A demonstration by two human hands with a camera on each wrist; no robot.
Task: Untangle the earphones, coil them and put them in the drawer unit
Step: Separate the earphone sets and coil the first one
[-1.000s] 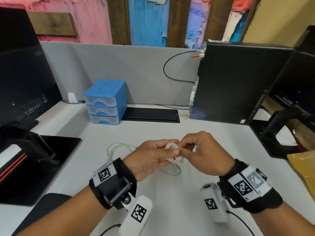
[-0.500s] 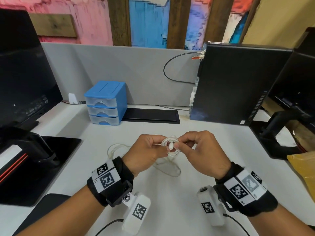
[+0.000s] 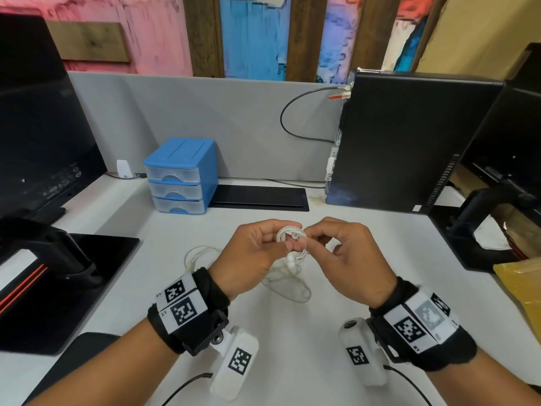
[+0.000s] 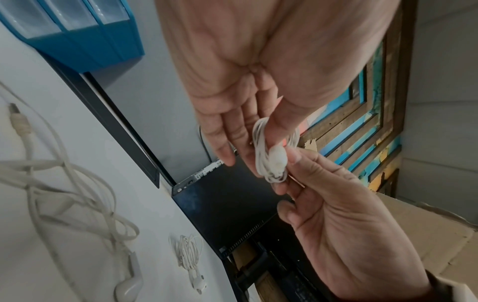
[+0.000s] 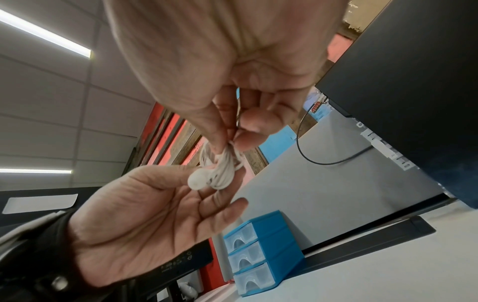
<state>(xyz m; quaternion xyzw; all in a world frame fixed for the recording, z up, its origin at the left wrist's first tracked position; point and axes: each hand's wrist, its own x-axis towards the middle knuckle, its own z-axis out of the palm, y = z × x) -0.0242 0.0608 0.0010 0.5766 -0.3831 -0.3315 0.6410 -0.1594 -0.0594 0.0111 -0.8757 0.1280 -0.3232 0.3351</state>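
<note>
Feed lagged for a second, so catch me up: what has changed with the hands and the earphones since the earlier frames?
The coiled earphones have been turned upright between the two hands, and an earbud that was hidden now hangs below the coil. The left hand and right hand have shifted slightly but keep their pinch on it. The loose earphones on the desk and the closed drawer unit have not moved.

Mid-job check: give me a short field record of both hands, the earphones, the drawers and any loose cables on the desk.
left hand: grips the coiled white wired earphones
right hand: pinches the same coil
coil: small bundle, one earbud hanging free, above the white desk
blue three-drawer plastic unit: all drawers shut, at the desk's back left
other white earphones: loose and tangled on desk
second small white bundle: lying on desk
</note>
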